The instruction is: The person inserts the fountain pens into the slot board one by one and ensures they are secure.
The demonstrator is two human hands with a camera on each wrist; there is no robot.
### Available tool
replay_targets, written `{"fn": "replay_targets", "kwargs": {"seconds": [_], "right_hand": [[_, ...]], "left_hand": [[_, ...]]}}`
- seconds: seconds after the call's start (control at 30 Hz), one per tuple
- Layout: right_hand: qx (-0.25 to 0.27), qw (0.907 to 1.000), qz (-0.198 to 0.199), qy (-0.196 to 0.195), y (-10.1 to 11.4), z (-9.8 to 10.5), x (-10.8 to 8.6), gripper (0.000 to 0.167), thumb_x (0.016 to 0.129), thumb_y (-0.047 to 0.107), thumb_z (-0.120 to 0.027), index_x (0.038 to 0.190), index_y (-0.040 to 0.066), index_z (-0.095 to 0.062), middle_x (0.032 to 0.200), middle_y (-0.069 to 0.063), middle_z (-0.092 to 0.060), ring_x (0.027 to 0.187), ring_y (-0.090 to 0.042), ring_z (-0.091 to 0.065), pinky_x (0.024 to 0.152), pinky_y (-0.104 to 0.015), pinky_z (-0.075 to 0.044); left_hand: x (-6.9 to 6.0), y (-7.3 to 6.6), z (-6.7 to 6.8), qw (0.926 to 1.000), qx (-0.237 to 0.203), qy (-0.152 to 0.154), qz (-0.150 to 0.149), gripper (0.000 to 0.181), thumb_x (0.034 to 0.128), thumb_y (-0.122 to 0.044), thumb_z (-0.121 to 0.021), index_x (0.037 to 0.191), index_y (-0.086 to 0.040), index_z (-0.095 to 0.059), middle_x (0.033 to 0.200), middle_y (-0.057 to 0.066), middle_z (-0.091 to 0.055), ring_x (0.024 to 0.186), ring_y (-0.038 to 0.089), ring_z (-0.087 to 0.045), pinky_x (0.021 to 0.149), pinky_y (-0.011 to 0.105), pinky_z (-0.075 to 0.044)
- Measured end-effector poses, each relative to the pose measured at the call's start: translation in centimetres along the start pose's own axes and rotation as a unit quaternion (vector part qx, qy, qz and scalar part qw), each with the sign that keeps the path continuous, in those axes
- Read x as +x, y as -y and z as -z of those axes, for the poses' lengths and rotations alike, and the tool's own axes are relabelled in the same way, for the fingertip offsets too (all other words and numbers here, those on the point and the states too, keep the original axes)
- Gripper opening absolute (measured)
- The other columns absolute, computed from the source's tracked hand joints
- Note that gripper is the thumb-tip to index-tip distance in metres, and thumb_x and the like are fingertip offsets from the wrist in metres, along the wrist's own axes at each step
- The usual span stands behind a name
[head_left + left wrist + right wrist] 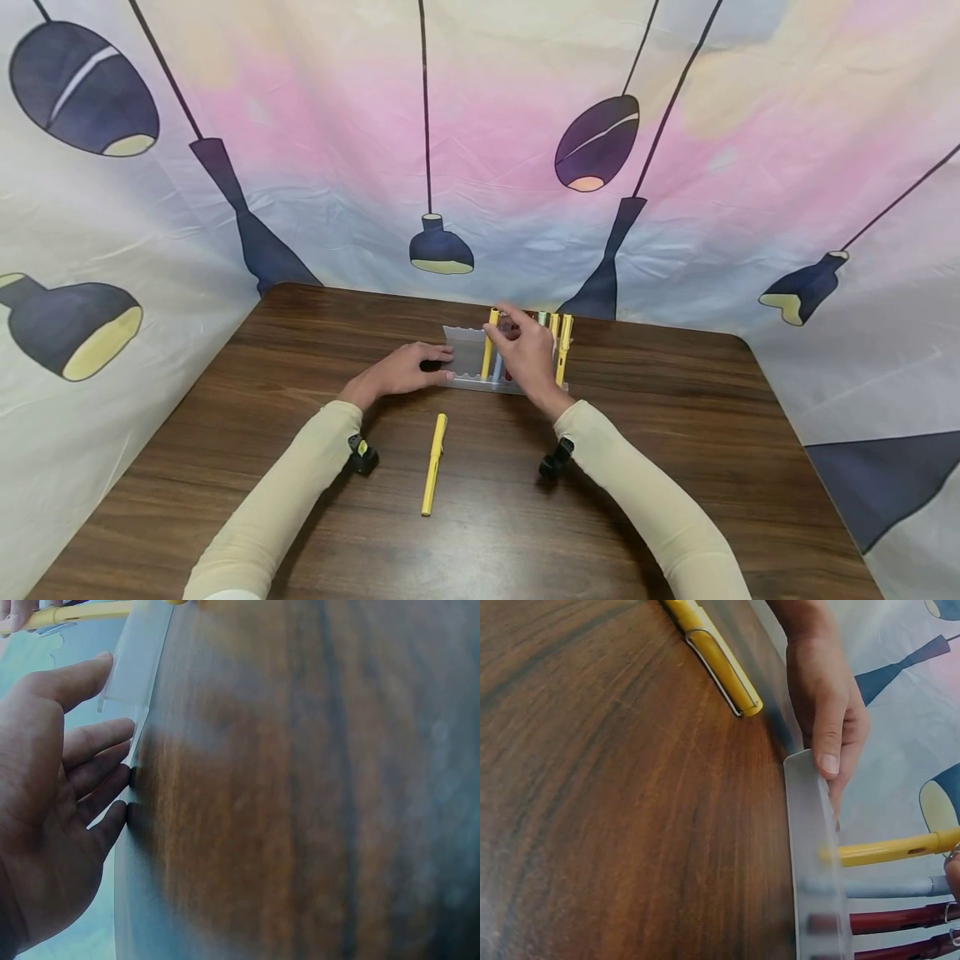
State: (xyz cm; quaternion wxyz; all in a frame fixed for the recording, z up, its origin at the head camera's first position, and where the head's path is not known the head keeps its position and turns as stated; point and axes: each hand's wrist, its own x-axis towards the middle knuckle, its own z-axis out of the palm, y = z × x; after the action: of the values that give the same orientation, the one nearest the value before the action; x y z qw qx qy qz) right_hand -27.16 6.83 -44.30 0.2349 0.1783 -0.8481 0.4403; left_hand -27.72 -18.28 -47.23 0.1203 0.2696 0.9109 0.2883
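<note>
A clear plastic pen stand [467, 357] with a notched front lip sits toward the back of the table. My left hand [401, 369] holds its left end, the thumb at the front lip [810, 817] and the fingers farther back. My right hand [528, 354] pinches the upper part of a yellow pen [892, 850] standing in the stand. A pale blue pen [889, 887] and dark red pens [889, 922] stand beside it. Farther right are two more yellow pens [564, 350] and a pale green-topped pen [542, 317], partly behind my right hand.
A loose yellow pen [433, 467] with a wire clip lies on the brown wooden table [495, 517], between my forearms and in front of the stand. Behind the table hangs a cloth [360, 167] printed with dark lamps.
</note>
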Motion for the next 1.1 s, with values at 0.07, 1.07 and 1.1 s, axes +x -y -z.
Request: {"fn": "replay_targets", "kwargs": {"seconds": [0.07, 1.07, 1.1], "right_hand": [[0.003, 1.0000, 0.001, 0.002, -0.08, -0.04, -0.09, 0.040, 0.095, 0.026, -0.076, 0.132, 0.014, -0.070, 0.101, -0.009, -0.076, 0.079, -0.019, -0.075, 0.069, -0.039, -0.062], [-0.020, 0.9994, -0.003, 0.026, 0.08, -0.14, -0.21, 0.040, 0.094, 0.024, -0.078, 0.132, 0.015, -0.068, 0.097, -0.005, -0.072, 0.075, -0.015, -0.072, 0.063, -0.036, -0.060], [-0.021, 0.9994, -0.002, 0.027, 0.11, -0.10, -0.18, 0.040, 0.093, 0.024, -0.078, 0.132, 0.015, -0.069, 0.096, -0.005, -0.073, 0.074, -0.015, -0.073, 0.062, -0.035, -0.060]], "left_hand": [[0.00, 0.03, -0.04, 1.0000, 0.000, 0.000, 0.001, 0.059, 0.1010, -0.047, -0.061, 0.145, -0.008, -0.059, 0.157, 0.010, -0.047, 0.147, 0.033, -0.039, 0.118, 0.054, -0.034], [0.14, 0.44, -0.23, 0.9998, -0.017, 0.003, 0.003, 0.060, 0.1010, -0.048, -0.061, 0.146, -0.008, -0.058, 0.158, 0.011, -0.045, 0.148, 0.035, -0.038, 0.117, 0.055, -0.034], [0.15, 0.46, -0.24, 0.9998, -0.017, 0.003, 0.004, 0.060, 0.1010, -0.048, -0.061, 0.146, -0.008, -0.058, 0.158, 0.011, -0.045, 0.148, 0.035, -0.038, 0.117, 0.055, -0.035]]}}
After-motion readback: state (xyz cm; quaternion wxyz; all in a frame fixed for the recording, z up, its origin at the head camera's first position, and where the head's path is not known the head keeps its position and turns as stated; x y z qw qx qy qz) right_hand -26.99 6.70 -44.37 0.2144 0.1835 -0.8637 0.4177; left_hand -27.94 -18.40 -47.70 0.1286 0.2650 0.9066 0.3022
